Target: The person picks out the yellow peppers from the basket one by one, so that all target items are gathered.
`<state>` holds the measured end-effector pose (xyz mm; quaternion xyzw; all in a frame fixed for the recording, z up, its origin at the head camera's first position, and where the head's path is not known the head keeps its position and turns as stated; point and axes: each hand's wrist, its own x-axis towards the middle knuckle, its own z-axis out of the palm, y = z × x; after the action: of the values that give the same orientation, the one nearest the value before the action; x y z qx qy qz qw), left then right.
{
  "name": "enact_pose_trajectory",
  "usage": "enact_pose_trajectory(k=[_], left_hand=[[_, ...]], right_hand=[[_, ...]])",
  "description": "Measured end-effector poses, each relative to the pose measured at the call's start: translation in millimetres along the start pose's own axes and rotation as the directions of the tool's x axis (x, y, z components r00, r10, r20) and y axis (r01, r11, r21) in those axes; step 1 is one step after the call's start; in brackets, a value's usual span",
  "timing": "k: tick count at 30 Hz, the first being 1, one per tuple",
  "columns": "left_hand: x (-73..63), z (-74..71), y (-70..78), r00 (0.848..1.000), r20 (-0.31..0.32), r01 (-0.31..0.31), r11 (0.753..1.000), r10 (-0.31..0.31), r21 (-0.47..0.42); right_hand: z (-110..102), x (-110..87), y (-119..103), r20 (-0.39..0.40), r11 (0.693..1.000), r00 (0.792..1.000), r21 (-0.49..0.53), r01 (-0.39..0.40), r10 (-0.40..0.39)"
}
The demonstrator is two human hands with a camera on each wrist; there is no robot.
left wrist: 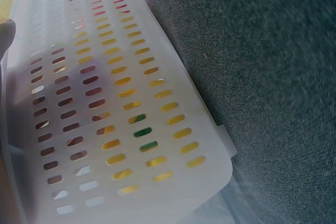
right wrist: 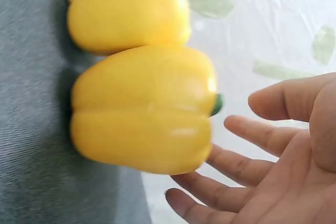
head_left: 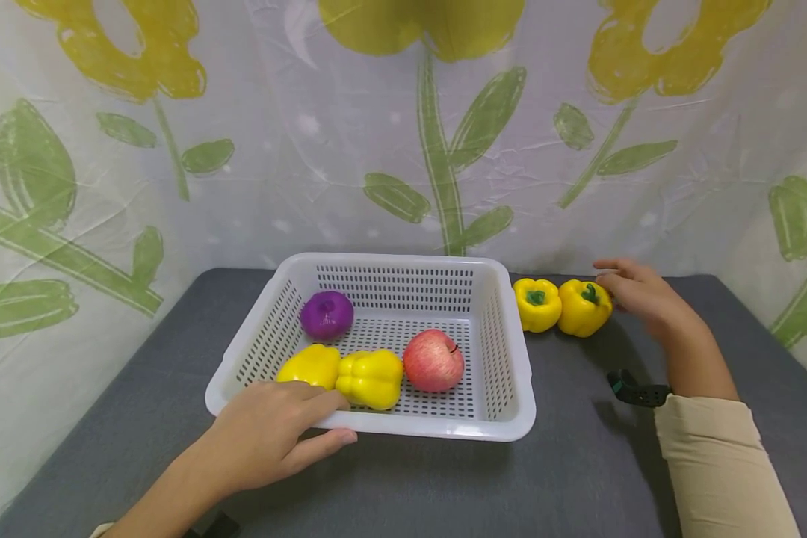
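A white plastic basket (head_left: pixel 437 427) stands on the table, and my left hand (head_left: pixel 269 430) holds its front rim near the left corner, fingers over the edge and thumb outside. Inside lie a purple round vegetable or fruit (head_left: pixel 326 315), a red apple (head_left: pixel 433 361) and two yellow bell peppers (head_left: pixel 370 379), one partly behind my fingers. Right of the basket, two more bell peppers (head_left: pixel 536 305) stand side by side with green stems. My right hand (head_left: pixel 645 295) is at the outer bell pepper (right wrist: pixel 144 111), fingers spread and loosely bent beside it; the thumb stays apart from it.
A dark grey cloth (head_left: pixel 444 493) covers the table. Behind and at both sides hangs a pale curtain (head_left: pixel 276 187) printed with yellow flowers and green leaves. The basket's slotted front wall (left wrist: pixel 105 103) fills much of the left wrist view.
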<state>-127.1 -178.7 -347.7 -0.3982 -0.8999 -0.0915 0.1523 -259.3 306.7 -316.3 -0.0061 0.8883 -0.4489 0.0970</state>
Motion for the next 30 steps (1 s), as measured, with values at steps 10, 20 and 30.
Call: enact_pose_trajectory(k=[10, 20, 30], left_hand=[[0.8, -0.6, -0.3, 1.000, 0.008, -0.001, 1.000, 0.001, -0.004], [1.2, -0.9, -0.4, 1.000, -0.004, -0.011, 1.000, 0.011, 0.002], [0.8, -0.9, 0.0, 1.000, 0.005, -0.003, 1.000, 0.003, -0.003]], right_hand=[[-1.5, -1.5, -27.7, 0.007, 0.997, 0.998, -0.055, 0.063, -0.063], [4.0, -4.0, -77.0, 0.023, 0.979, 0.983, -0.088, 0.185, -0.184], [19.0, -0.2, -125.4, 0.029, 0.950, 0.960, -0.137, 0.279, -0.278]])
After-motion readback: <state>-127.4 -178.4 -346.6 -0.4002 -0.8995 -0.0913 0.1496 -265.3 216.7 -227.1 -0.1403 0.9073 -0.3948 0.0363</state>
